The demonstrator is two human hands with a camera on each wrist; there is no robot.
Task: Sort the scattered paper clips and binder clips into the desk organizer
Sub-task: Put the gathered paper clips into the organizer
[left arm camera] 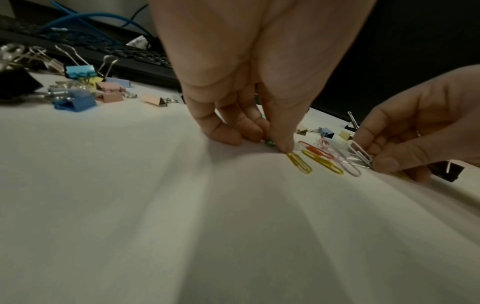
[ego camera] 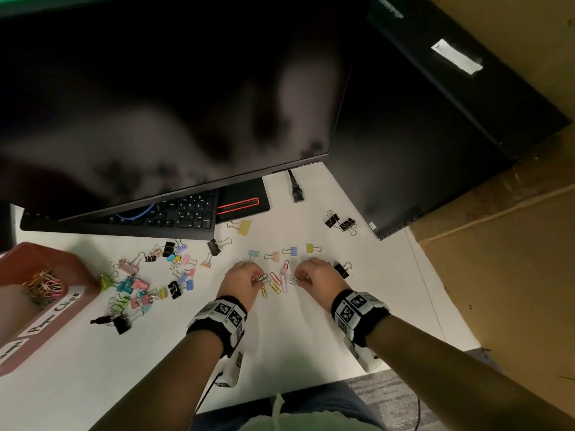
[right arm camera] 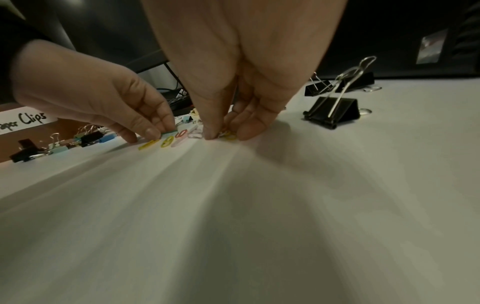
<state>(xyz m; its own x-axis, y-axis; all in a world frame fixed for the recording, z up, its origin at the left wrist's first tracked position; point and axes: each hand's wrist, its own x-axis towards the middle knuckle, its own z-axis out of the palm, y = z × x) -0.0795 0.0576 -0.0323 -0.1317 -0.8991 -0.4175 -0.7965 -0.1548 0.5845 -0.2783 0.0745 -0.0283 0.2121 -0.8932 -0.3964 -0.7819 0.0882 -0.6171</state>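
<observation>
Several coloured paper clips (ego camera: 275,283) lie on the white desk between my two hands. My left hand (ego camera: 245,276) pinches a green paper clip (ego camera: 259,278) at the desk surface, and its thumb tip sits by a yellow clip (left arm camera: 300,162). My right hand (ego camera: 312,273) pinches a small bunch of white and silver paper clips (left arm camera: 359,155). The brown desk organizer (ego camera: 67,269) stands at the far left, its "Paper Clips" compartment holding several paper clips (ego camera: 43,286). A heap of coloured binder clips (ego camera: 146,281) lies left of my hands.
A black keyboard (ego camera: 140,217) and a large dark monitor (ego camera: 174,98) stand behind the clips. More binder clips lie beyond my hands: small pastel ones (ego camera: 281,253) and black ones (ego camera: 340,223). One black binder clip (right arm camera: 332,112) sits right of my right hand. A power plug (ego camera: 297,194) lies near the monitor.
</observation>
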